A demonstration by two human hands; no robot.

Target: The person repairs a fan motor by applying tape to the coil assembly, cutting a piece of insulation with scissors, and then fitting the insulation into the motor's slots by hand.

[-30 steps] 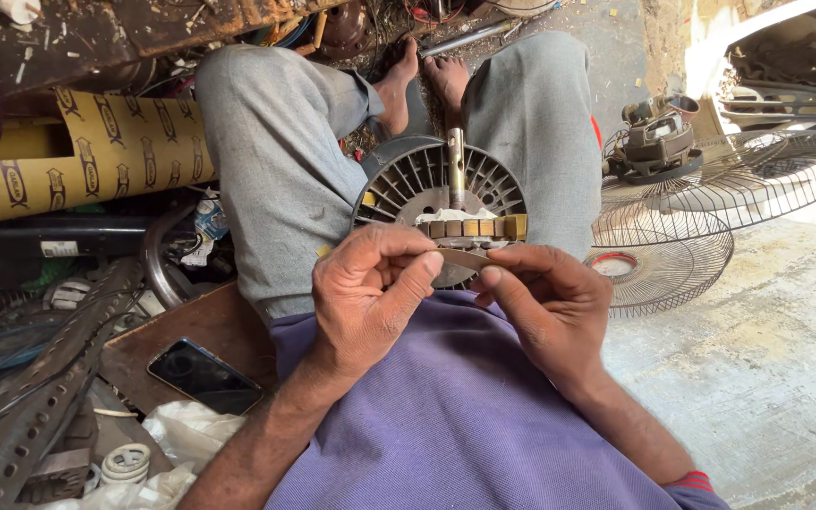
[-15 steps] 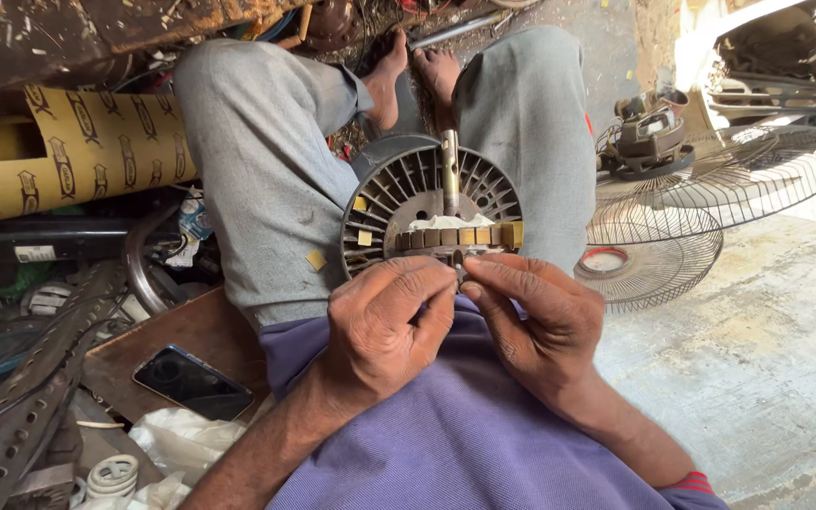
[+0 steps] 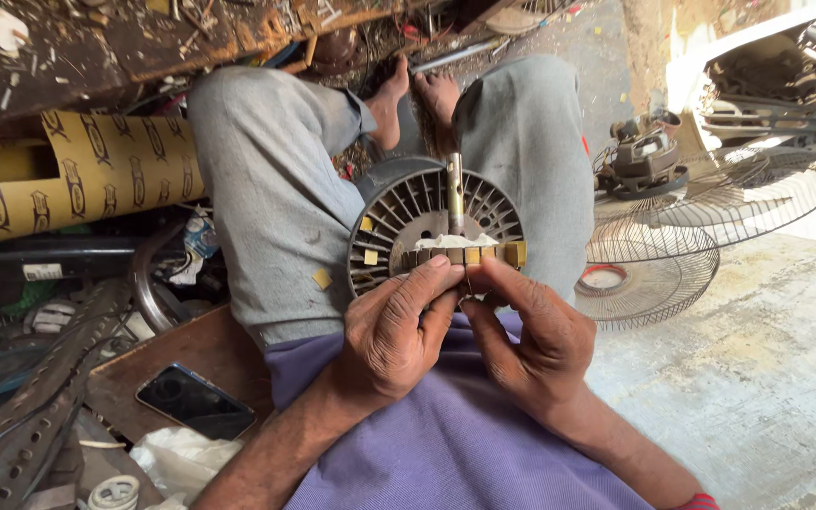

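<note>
A round grey fan motor core (image 3: 417,212) with radial slots and an upright metal shaft (image 3: 454,194) rests in my lap between my grey-trousered knees. Small yellow paper strips (image 3: 484,253) stick out of its near slots. My left hand (image 3: 394,331) presses fingertips on the near rim of the core at those strips. My right hand (image 3: 526,335) pinches at the same spot, its fingers meeting the left hand's. What is between the fingertips is hidden.
Wire fan guards (image 3: 658,250) and a fan motor (image 3: 639,161) lie on the concrete floor at right. A yellow printed paper roll (image 3: 87,175) lies at left. A black phone (image 3: 194,401) rests on a brown board, beside perforated metal bars (image 3: 21,416).
The view moved closer and the motor core sits higher in my lap. Both hands stay together at the near rim, fingers shifted slightly along the slots.
</note>
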